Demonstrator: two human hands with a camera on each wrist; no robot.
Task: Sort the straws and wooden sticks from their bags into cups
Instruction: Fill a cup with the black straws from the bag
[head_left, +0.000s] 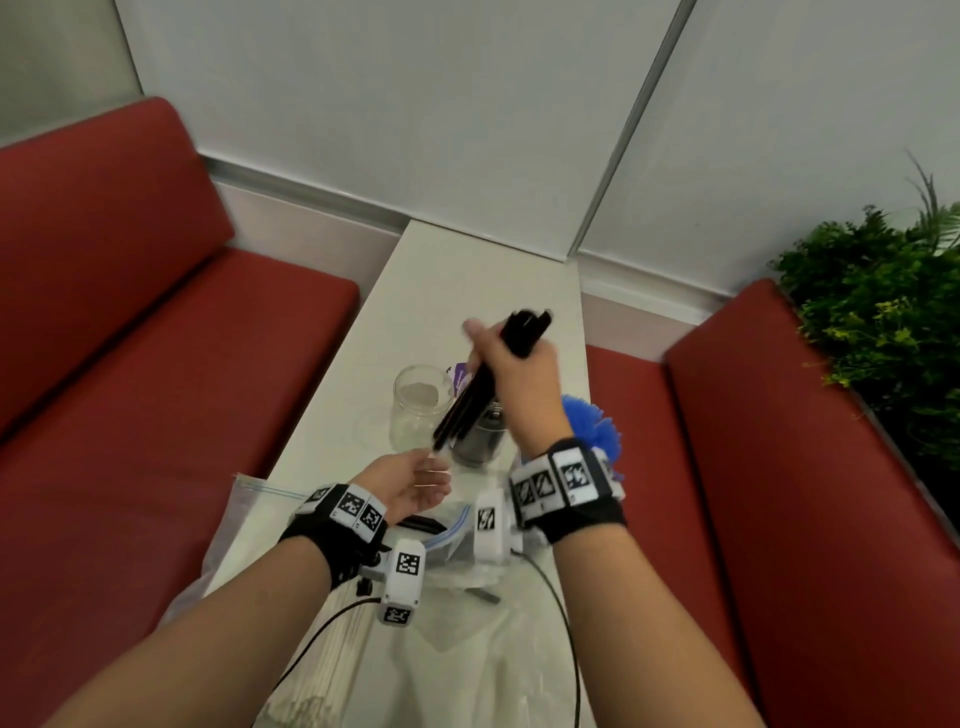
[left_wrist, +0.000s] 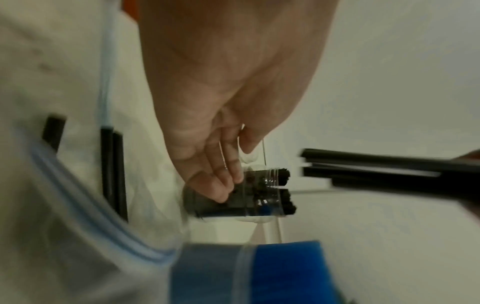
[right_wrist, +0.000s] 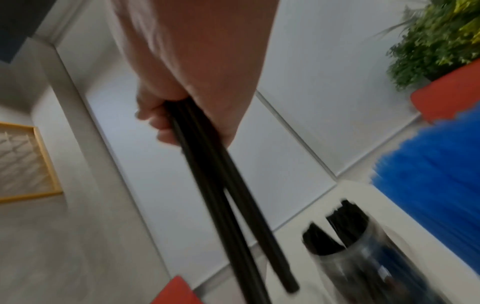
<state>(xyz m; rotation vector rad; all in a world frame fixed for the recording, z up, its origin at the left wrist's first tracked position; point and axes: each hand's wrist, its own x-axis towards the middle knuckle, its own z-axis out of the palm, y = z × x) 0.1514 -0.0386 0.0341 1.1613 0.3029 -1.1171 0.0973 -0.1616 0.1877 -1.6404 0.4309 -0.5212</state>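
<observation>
My right hand (head_left: 511, 358) grips a bundle of black straws (head_left: 480, 384) above the table, their lower ends slanting down toward a clear cup of black straws (head_left: 480, 441). The wrist view shows the bundle of black straws (right_wrist: 226, 191) beside that cup (right_wrist: 363, 257). My left hand (head_left: 415, 480) is open, palm up, its fingertips (left_wrist: 221, 191) touching the side of the cup (left_wrist: 246, 195). An empty clear jar (head_left: 418, 410) stands just left of it. Blue straws (head_left: 597, 428) fan out to the right. A clear zip bag (head_left: 457, 561) with a few black straws (left_wrist: 114, 170) lies under my wrists.
The narrow white table (head_left: 457, 280) runs between two red benches (head_left: 130, 322) and ends at a white wall. A green plant (head_left: 883, 291) stands at the right. Another bag holding wooden sticks (head_left: 337, 660) lies at the near left. A purple-labelled packet (head_left: 460, 382) sits behind the cups.
</observation>
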